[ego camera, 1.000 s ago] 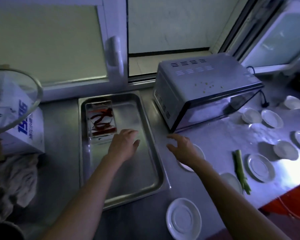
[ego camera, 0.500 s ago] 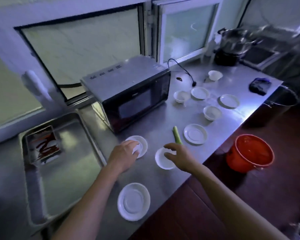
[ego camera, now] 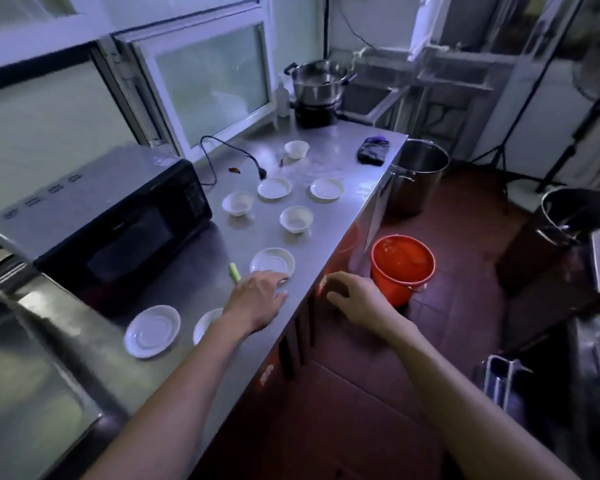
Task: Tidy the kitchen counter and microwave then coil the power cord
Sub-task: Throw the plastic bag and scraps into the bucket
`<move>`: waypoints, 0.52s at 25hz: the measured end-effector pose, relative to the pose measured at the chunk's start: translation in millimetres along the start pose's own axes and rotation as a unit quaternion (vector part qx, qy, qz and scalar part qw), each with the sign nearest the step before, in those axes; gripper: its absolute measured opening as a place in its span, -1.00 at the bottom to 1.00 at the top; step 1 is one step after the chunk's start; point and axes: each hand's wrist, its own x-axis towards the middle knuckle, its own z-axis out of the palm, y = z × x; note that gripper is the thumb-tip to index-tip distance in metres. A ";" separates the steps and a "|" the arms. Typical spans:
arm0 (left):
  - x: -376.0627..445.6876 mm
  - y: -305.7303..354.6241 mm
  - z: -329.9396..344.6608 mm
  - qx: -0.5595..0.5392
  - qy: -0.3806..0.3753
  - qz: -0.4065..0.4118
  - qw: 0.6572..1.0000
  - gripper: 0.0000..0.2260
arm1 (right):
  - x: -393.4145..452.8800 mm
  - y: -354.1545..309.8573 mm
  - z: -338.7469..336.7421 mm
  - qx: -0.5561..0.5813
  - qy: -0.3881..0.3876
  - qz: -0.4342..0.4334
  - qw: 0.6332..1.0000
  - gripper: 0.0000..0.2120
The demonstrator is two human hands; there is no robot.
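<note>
A black and silver microwave (ego camera: 118, 216) stands on the steel counter (ego camera: 329, 223) under the window. Its black power cord (ego camera: 219, 152) lies loose behind it, the plug (ego camera: 262, 173) on the counter. Several white saucers and small bowls are scattered around, among them a saucer (ego camera: 272, 261) near the front edge and a bowl (ego camera: 296, 219) behind it. A green vegetable stalk (ego camera: 234, 273) lies beside that saucer. My left hand (ego camera: 257, 299) rests flat on the counter, fingertips at the saucer's near rim. My right hand (ego camera: 357, 299) hovers past the counter edge, fingers loosely curled, empty.
A red bucket (ego camera: 402, 265) and a steel stockpot (ego camera: 418, 174) stand on the floor right of the counter. A pot on a burner (ego camera: 317, 84), a bottle (ego camera: 282, 97) and a dark cloth (ego camera: 373, 150) sit at the far end. A metal tray (ego camera: 32, 375) lies at the left.
The view swung right along the counter. My left hand moved from a saucer near the microwave to the saucer by the stalk; my right hand left the counter and now hangs beyond its edge.
</note>
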 end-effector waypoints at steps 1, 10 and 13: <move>9.7 13.9 4.0 0.001 -0.010 0.015 1.000 -0.63 | -3.2 9.5 -10.1 -0.004 0.012 0.001 1.000 -0.63; 102.9 74.0 50.1 -0.019 -0.063 0.086 0.994 -0.66 | 22.7 86.7 -48.7 -0.013 0.035 0.080 0.996 -0.61; 146.0 65.4 63.3 -0.036 -0.070 0.084 0.993 -0.67 | 66.1 99.2 -48.9 -0.016 0.030 0.089 0.995 -0.62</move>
